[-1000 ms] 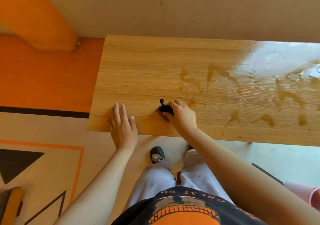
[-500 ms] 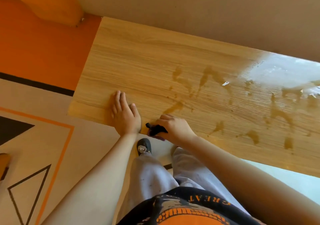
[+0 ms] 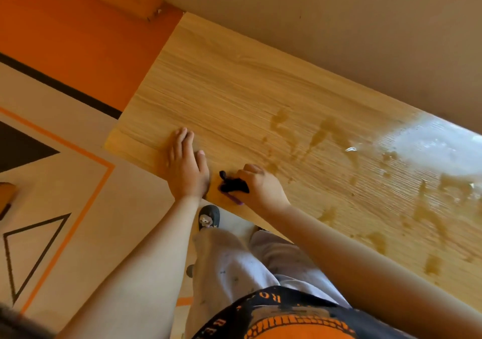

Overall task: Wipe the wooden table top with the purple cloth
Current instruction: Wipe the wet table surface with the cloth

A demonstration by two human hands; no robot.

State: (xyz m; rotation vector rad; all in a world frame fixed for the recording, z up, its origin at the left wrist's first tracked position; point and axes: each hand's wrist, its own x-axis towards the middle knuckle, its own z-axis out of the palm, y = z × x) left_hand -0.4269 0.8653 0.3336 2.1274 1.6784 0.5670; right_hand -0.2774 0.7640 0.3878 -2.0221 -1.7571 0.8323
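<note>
Head view: the purple cloth (image 3: 233, 186) is gripped, bunched, by the right hand (image 3: 260, 187) near the wooden table top's (image 3: 234, 95) front edge, the left hand (image 3: 186, 166) laid flat at its nine o'clock, brown stains (image 3: 320, 133) spread toward two o'clock.

- The table (image 3: 234, 98) runs along the wall (image 3: 339, 25) behind it.
- The left hand (image 3: 186, 167) lies flat on the table near its front edge.
- The right hand (image 3: 262, 188) is on the table just right of the left hand.
- The cloth (image 3: 233, 186) sits on the table between the two hands, under the right fingers (image 3: 250, 169).
- Spilled liquid (image 3: 320, 135) spreads over the table to the right of the hands.
- A shoe (image 3: 208, 217) stands on the floor (image 3: 91, 208) just before the table's front edge.
</note>
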